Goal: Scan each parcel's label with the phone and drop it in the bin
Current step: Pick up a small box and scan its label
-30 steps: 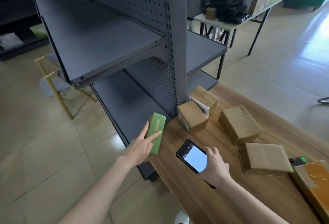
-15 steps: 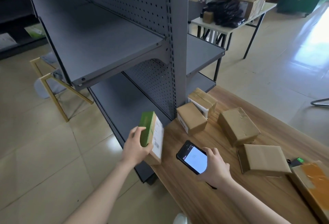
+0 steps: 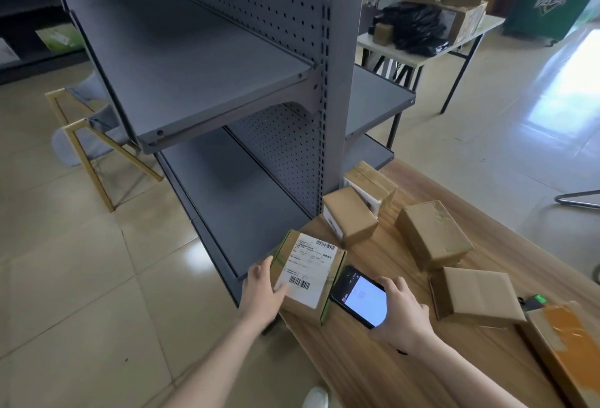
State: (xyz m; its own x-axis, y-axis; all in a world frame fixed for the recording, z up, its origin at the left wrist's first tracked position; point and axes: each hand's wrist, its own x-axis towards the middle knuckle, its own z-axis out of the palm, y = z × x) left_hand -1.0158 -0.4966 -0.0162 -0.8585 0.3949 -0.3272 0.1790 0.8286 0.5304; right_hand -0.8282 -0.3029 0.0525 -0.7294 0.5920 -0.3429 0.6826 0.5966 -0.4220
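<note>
My left hand (image 3: 261, 290) grips a green-edged cardboard parcel (image 3: 306, 273) at the wooden table's (image 3: 389, 375) left corner, thumb across its near edge. The parcel's white barcode label (image 3: 308, 264) faces up. My right hand (image 3: 401, 312) holds a black phone (image 3: 358, 295) with a lit white screen just right of the parcel, touching its edge. No bin is in view.
Several brown parcels (image 3: 433, 234) lie on the table behind the phone, one flat box (image 3: 475, 294) to the right, a taped orange one (image 3: 568, 339) at the far right. A grey metal shelf unit (image 3: 227, 83) stands left. A white table (image 3: 431, 50) with boxes stands behind.
My left hand picked up the green parcel, turned it over so the label faces up, and brought it down beside the phone. The right hand kept the phone nearly still.
</note>
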